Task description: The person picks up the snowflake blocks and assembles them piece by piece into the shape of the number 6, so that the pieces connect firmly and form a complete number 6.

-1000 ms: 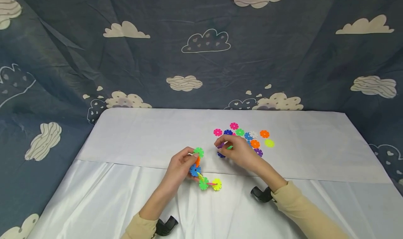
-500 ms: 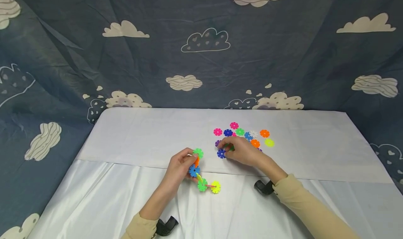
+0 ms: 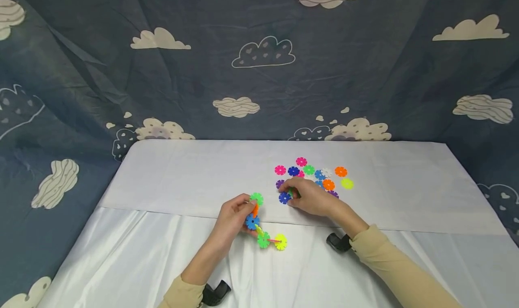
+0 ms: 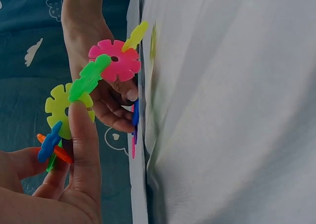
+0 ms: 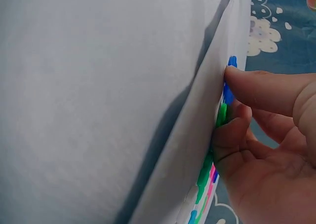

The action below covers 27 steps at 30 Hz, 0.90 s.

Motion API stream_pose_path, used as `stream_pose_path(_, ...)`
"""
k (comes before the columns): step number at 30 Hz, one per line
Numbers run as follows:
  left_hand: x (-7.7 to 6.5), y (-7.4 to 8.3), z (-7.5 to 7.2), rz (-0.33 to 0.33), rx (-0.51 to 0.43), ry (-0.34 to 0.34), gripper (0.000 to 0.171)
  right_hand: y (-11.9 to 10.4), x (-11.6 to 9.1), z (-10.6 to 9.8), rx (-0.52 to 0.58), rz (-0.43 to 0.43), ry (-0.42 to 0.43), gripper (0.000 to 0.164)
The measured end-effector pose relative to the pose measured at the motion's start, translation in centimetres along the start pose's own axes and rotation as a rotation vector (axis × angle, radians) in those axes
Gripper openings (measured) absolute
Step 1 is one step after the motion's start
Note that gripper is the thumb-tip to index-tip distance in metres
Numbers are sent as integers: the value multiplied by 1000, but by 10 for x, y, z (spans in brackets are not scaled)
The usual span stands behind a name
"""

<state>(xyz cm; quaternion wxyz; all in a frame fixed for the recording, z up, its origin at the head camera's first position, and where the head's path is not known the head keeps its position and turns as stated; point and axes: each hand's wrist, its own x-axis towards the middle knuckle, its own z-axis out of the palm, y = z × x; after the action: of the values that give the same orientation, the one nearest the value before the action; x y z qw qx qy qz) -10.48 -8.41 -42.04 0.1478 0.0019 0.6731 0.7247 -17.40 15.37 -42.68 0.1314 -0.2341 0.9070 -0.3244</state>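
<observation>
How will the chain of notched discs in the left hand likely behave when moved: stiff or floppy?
The chain of notched discs is likely fairly stiff: it angles outward from the fingers of the left hand instead of hanging straight down. It's probably light, since its discs look thin. A tug might separate it, as neighbours seem joined only at slotted edges.

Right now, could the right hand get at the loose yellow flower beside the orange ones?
Probably yes: the yellow flower lies just beyond the right hand, nothing on top. That hand's fingers touch a dark blue flower, though, and might have to leave it first.
</observation>
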Motion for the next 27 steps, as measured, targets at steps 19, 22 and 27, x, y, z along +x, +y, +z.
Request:
stream_pose_path(19,0,1,-1,9,14,23,31,1,-3,-6,75,4,71,12)
stream_pose_path(22,-1,1,-2,3,17,37,29,-3,-5,-4,140,2,61,12)
stream_pose_path(27,-2,1,-1,-7,6,37,26,-12,-9,-1,283,-2,75,21)
